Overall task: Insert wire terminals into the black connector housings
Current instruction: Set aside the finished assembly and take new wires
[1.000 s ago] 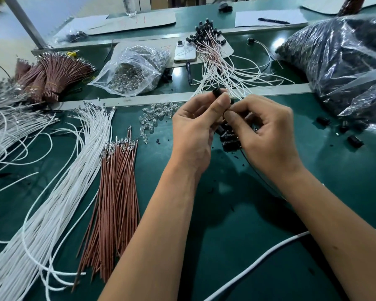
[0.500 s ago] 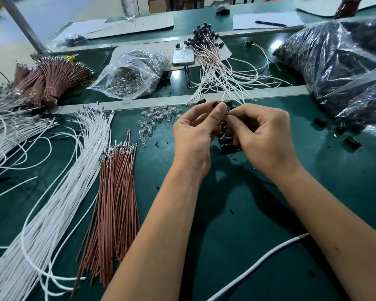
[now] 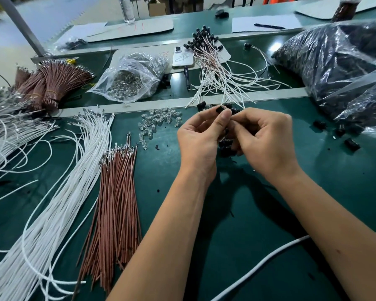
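Observation:
My left hand (image 3: 201,135) pinches a small black connector housing (image 3: 220,109) between thumb and fingertips, raised above the green mat (image 3: 269,213). My right hand (image 3: 267,137) is curled beside it, fingertips meeting the left hand's; what it holds is hidden. A small pile of black housings (image 3: 226,148) lies under both hands. Brown wires with terminals (image 3: 115,192) and white wires (image 3: 52,203) lie to the left. Finished wire-and-housing assemblies (image 3: 215,68) fan out at the back.
Clear LEDs (image 3: 159,120) are scattered left of the hands, with a bag of them (image 3: 130,79) behind. Large bags of black parts (image 3: 343,61) fill the right. A phone (image 3: 182,57), bundled brown wires (image 3: 52,83), loose housings (image 3: 354,144) and a white cable (image 3: 269,259) also lie about.
Both hands have stayed together over the housing pile with only small finger shifts; the left hand's housing now shows at its fingertips.

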